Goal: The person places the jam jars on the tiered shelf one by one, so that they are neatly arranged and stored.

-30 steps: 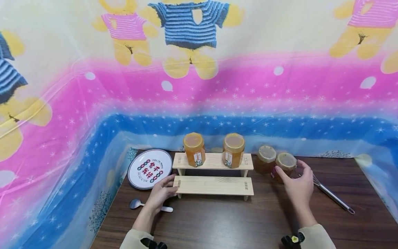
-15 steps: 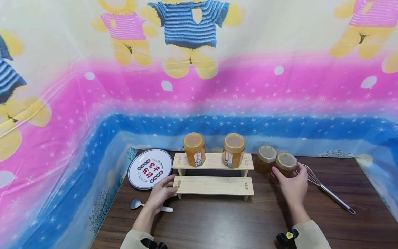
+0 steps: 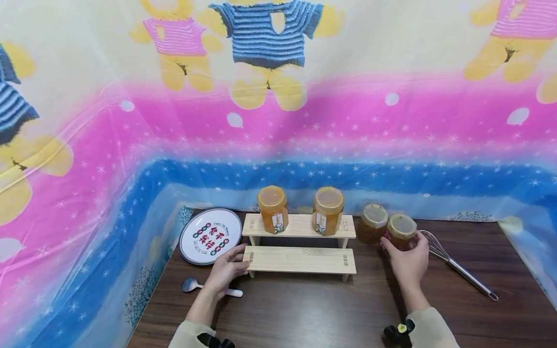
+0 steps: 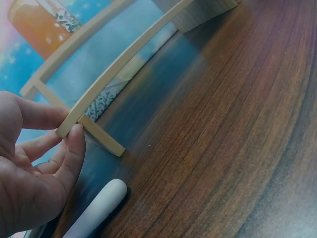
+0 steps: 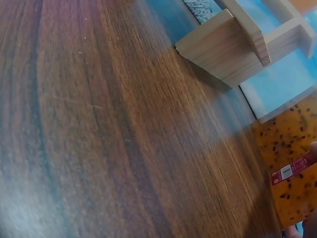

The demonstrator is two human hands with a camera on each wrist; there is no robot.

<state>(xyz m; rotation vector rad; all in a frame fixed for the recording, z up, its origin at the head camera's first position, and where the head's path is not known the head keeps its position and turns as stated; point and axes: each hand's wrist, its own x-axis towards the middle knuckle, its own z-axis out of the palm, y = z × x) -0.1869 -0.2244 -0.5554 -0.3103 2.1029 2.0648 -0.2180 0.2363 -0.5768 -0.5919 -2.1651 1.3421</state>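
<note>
My left hand [image 3: 224, 273] pinches the left end of a two-step wooden rack's lower shelf [image 3: 300, 260], thumb and fingers on either side of the board in the left wrist view. At the right, my right hand [image 3: 410, 261] grips a gold-lidded jar [image 3: 401, 227] from the front. Its contents look orange with dark seeds [image 5: 290, 136] in the right wrist view, with a red label [image 5: 292, 171] across the side. Beside it on the left stands a similar jar [image 3: 373, 223]. Two honey-coloured jars, a left one [image 3: 272, 210] and a right one [image 3: 328, 210], stand upright on the upper shelf.
A white plate [image 3: 191, 241] with red lettering lies left of the rack. The white-handled spoon [image 3: 235, 293] passes beneath my left wrist in the head view. A metal whisk [image 3: 467, 274] lies right of my right hand. Printed cloth [image 3: 348, 121] hangs behind the dark wooden table [image 3: 304, 309].
My right hand has shifted slightly left and settled closer about the jar, showing more of the whisk. The left hand, rack and jars keep their places.
</note>
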